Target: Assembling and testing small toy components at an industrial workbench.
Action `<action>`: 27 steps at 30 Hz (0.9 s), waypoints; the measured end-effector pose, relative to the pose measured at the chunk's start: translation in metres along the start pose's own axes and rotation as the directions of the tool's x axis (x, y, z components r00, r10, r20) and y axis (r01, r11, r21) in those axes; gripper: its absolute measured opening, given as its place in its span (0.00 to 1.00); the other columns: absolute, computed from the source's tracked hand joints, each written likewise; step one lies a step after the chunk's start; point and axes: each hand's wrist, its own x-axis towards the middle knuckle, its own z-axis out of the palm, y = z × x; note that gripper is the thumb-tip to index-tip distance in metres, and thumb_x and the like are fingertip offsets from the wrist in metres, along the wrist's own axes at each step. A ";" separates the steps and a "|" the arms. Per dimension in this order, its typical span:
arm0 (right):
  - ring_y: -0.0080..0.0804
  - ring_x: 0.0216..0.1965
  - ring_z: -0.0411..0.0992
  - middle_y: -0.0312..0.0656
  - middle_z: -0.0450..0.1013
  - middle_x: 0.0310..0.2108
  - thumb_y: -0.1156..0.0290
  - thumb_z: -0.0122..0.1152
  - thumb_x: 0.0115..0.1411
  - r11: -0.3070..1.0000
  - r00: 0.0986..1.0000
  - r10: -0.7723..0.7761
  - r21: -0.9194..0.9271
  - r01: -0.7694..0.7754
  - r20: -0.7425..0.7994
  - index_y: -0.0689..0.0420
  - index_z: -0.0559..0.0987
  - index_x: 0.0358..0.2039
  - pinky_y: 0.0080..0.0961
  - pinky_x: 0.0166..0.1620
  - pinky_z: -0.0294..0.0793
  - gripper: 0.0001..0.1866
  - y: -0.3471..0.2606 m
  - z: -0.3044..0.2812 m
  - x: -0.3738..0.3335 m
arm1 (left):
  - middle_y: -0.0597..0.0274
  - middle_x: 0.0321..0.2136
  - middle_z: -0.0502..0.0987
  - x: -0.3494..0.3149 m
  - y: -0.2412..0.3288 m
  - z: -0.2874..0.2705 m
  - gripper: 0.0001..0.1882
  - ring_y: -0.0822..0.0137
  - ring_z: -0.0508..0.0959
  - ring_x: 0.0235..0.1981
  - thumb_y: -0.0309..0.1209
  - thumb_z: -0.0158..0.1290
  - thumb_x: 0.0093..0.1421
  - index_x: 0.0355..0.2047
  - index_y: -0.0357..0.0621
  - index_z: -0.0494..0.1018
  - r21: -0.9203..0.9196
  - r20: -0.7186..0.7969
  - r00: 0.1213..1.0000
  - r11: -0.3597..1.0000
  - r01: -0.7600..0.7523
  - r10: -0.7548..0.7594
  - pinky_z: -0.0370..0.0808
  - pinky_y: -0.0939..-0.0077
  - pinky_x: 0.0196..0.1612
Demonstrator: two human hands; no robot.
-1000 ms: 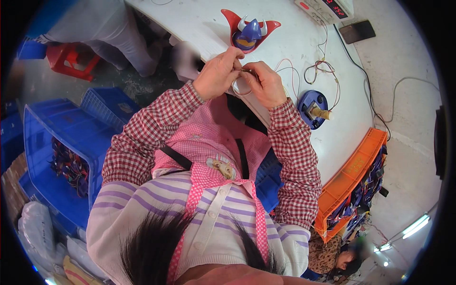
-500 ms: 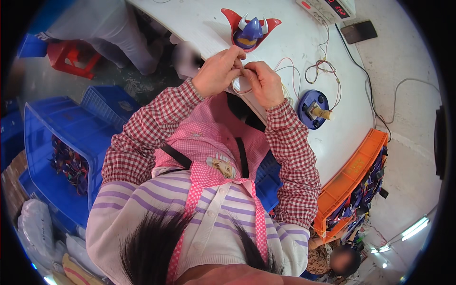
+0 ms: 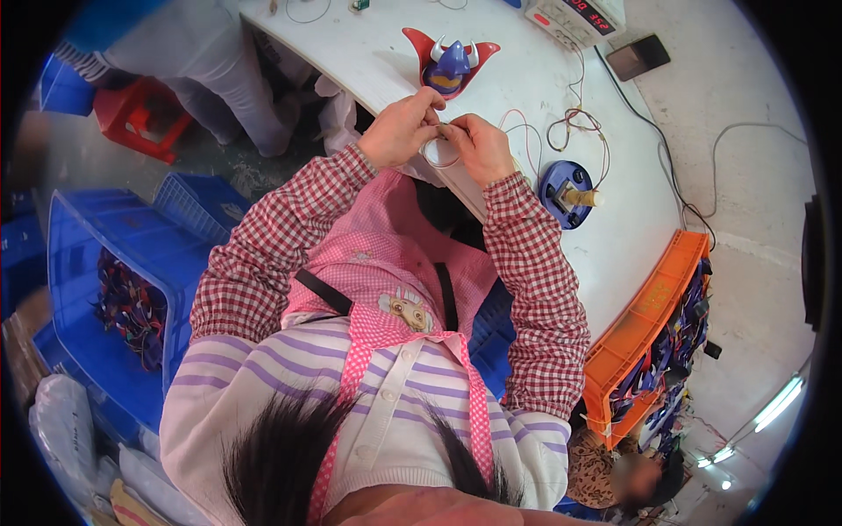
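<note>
Close together over the table's near edge, my left hand (image 3: 402,131) and my right hand (image 3: 482,149) pinch thin wire between thumb and fingers. A pale loop of this wire (image 3: 431,161) hangs just below the fingertips; its ends are too small to make out. Beyond my hands stands a red, purple and silver horned toy part (image 3: 450,66). A round dark-blue base (image 3: 550,189) with a yellowish cylinder (image 3: 583,198) on it lies right of my right hand. Thin red and white wires (image 3: 529,130) run between my right hand and that base.
A white power supply (image 3: 574,19) with a red display and a dark phone-like block (image 3: 638,58) sit at the far right of the white table (image 3: 368,53). An orange crate (image 3: 640,329) of parts is at right, blue crates (image 3: 114,210) at left. A person stands by a red stool (image 3: 132,118).
The view has shifted slightly, so the table's things appear a little lower left or higher. Both hands keep their pinch on the wire, with only small finger movement.
</note>
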 end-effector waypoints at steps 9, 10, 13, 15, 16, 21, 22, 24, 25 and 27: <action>0.38 0.25 0.72 0.44 0.75 0.26 0.64 0.56 0.57 0.983 0.996 -0.070 -0.175 0.060 -0.053 0.60 0.77 0.30 0.28 0.30 0.70 0.11 0.004 0.003 0.005 | 0.58 0.31 0.72 0.000 -0.003 -0.002 0.14 0.69 0.73 0.30 0.21 0.52 0.53 0.41 0.38 0.66 -0.009 -0.036 0.999 1.000 -0.028 0.028 0.70 0.79 0.35; 0.38 0.25 0.72 0.44 0.75 0.26 0.64 0.56 0.57 0.983 0.996 -0.070 -0.173 0.058 -0.062 0.60 0.77 0.29 0.28 0.30 0.70 0.12 0.004 0.005 0.008 | 0.58 0.32 0.72 -0.002 -0.004 -0.003 0.14 0.68 0.72 0.31 0.21 0.52 0.52 0.40 0.38 0.66 -0.010 -0.056 0.998 0.999 -0.035 0.034 0.70 0.79 0.36; 0.42 0.27 0.72 0.45 0.75 0.26 0.61 0.57 0.56 0.977 0.993 -0.080 -0.204 0.061 -0.086 0.60 0.76 0.28 0.32 0.32 0.71 0.13 -0.001 0.002 0.015 | 0.57 0.34 0.71 -0.025 -0.003 0.008 0.13 0.62 0.69 0.35 0.21 0.53 0.50 0.37 0.38 0.69 0.403 -0.369 0.825 0.874 -0.273 0.428 0.68 0.75 0.40; 0.46 0.28 0.72 0.47 0.74 0.26 0.59 0.57 0.55 0.971 0.991 -0.083 -0.233 0.056 -0.108 0.61 0.76 0.27 0.36 0.33 0.71 0.15 -0.003 0.000 0.018 | 0.56 0.33 0.69 -0.049 0.000 0.014 0.12 0.57 0.68 0.36 0.21 0.54 0.47 0.34 0.40 0.70 0.367 -0.561 0.736 0.911 -0.188 0.378 0.68 0.70 0.42; 0.47 0.28 0.72 0.47 0.73 0.24 0.56 0.57 0.55 0.955 0.987 -0.112 -0.286 0.074 -0.118 0.60 0.76 0.26 0.36 0.33 0.70 0.17 0.005 0.002 0.018 | 0.55 0.33 0.69 -0.061 0.003 0.018 0.12 0.57 0.68 0.35 0.20 0.54 0.46 0.34 0.40 0.70 0.368 -0.541 0.742 0.905 -0.214 0.396 0.68 0.70 0.40; 0.48 0.30 0.72 0.49 0.72 0.32 0.47 0.55 0.54 0.934 0.998 0.064 -0.354 -0.052 0.023 0.57 0.76 0.33 0.38 0.35 0.71 0.23 0.004 -0.013 0.033 | 0.55 0.37 0.69 -0.099 0.007 0.052 0.11 0.56 0.68 0.38 0.22 0.55 0.48 0.33 0.41 0.71 0.333 -0.384 0.838 0.904 -0.267 0.389 0.67 0.69 0.43; 0.48 0.31 0.72 0.49 0.71 0.35 0.47 0.55 0.54 0.928 0.998 0.035 -0.370 -0.053 -0.056 0.56 0.75 0.37 0.37 0.37 0.72 0.23 -0.001 -0.014 0.032 | 0.56 0.38 0.68 -0.100 0.009 0.056 0.12 0.57 0.68 0.40 0.22 0.55 0.48 0.35 0.41 0.71 0.309 -0.339 0.860 0.909 -0.280 0.380 0.67 0.70 0.44; 0.48 0.34 0.72 0.49 0.68 0.42 0.47 0.55 0.54 0.912 0.976 -0.004 -0.401 -0.085 -0.218 0.54 0.73 0.43 0.36 0.39 0.73 0.25 -0.006 -0.018 0.026 | 0.56 0.39 0.68 -0.092 0.005 0.052 0.12 0.56 0.68 0.40 0.22 0.55 0.48 0.35 0.41 0.71 0.333 -0.298 0.864 0.892 -0.304 0.406 0.67 0.70 0.44; 0.49 0.36 0.72 0.49 0.67 0.45 0.46 0.55 0.54 0.903 0.954 -0.016 -0.415 -0.114 -0.298 0.53 0.72 0.46 0.36 0.40 0.73 0.27 -0.007 -0.020 0.022 | 0.56 0.39 0.68 -0.086 0.002 0.049 0.12 0.56 0.68 0.39 0.22 0.54 0.48 0.35 0.41 0.71 0.347 -0.264 0.868 0.881 -0.322 0.421 0.67 0.70 0.44; 0.51 0.40 0.71 0.49 0.58 0.54 0.44 0.56 0.54 0.865 0.970 0.013 -0.484 -0.132 -0.241 0.53 0.65 0.54 0.37 0.44 0.73 0.34 -0.018 -0.027 0.011 | 0.55 0.39 0.68 -0.075 -0.002 0.046 0.12 0.56 0.68 0.39 0.22 0.53 0.47 0.35 0.41 0.71 0.433 -0.207 0.877 0.845 -0.315 0.433 0.67 0.69 0.44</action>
